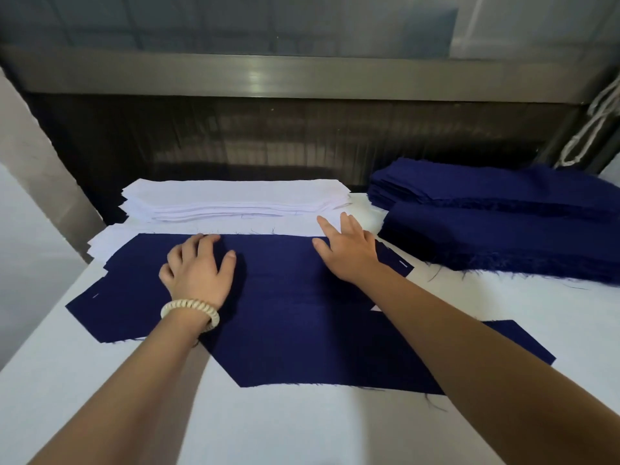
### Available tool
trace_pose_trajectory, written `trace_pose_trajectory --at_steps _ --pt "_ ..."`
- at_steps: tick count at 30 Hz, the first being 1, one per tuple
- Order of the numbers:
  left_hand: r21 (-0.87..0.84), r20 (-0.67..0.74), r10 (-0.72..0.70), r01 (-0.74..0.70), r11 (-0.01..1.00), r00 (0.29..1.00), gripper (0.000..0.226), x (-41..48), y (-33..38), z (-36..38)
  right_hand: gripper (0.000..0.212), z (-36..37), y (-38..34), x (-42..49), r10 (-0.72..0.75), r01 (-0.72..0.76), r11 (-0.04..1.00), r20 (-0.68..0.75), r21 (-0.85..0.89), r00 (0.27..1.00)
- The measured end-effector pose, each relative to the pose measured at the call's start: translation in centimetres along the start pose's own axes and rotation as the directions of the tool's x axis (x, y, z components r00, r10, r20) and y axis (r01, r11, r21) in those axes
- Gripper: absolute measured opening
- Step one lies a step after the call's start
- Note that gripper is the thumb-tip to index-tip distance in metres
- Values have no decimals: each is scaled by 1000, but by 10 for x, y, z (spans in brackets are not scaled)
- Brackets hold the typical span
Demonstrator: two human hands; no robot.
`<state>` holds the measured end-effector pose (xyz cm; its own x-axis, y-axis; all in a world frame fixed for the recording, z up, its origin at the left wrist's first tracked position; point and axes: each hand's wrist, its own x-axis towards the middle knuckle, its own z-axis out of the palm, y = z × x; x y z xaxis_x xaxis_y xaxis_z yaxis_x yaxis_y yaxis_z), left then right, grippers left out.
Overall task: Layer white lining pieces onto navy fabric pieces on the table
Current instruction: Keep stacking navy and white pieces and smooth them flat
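Two navy fabric pieces lie flat and overlapping on the white table [302, 427]: a far piece [275, 260] and a near piece [302, 357]. My left hand [198, 268] rests on the far navy piece near its upper edge, fingers slightly bent, holding nothing. Over that piece's right end, my right hand [345, 246] lies with straight fingers reaching onto the white lining edge behind it. A stack of white lining pieces [235, 199] sits just beyond the navy pieces. More white lining [107, 241] pokes out under the far piece at left.
A thick pile of navy fabric pieces [503, 223] fills the right back of the table. A dark metal frame [302, 78] and dark panel rise behind the stacks. A white cord [590, 129] hangs at the far right. A cream bracelet [189, 312] circles my left wrist.
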<state>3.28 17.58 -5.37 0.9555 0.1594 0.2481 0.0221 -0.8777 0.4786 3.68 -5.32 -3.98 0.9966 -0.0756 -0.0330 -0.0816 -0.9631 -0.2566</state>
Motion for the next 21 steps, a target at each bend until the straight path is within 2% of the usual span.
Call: trace_pose_trajectory --at_steps 5,8,12,16,21 --pt "127 140 -42 24 992 989 54 31 -3 7 55 3 -2 6 53 -52 998 70 -18 996" --pt "177 191 -55 21 984 980 55 36 -6 10 55 4 -2 6 43 -42 999 61 -26 997" --pt "250 173 -3 -41 967 985 57 32 -9 13 54 5 -1 6 26 -24 997 32 -74 999" --pt "250 168 18 -60 966 986 58 32 -9 9 56 7 -4 6 19 -18 994 4 -105 1000" --pt "237 170 30 -70 969 985 57 31 -7 10 60 8 -7 5 7 -9 999 -38 -54 999"
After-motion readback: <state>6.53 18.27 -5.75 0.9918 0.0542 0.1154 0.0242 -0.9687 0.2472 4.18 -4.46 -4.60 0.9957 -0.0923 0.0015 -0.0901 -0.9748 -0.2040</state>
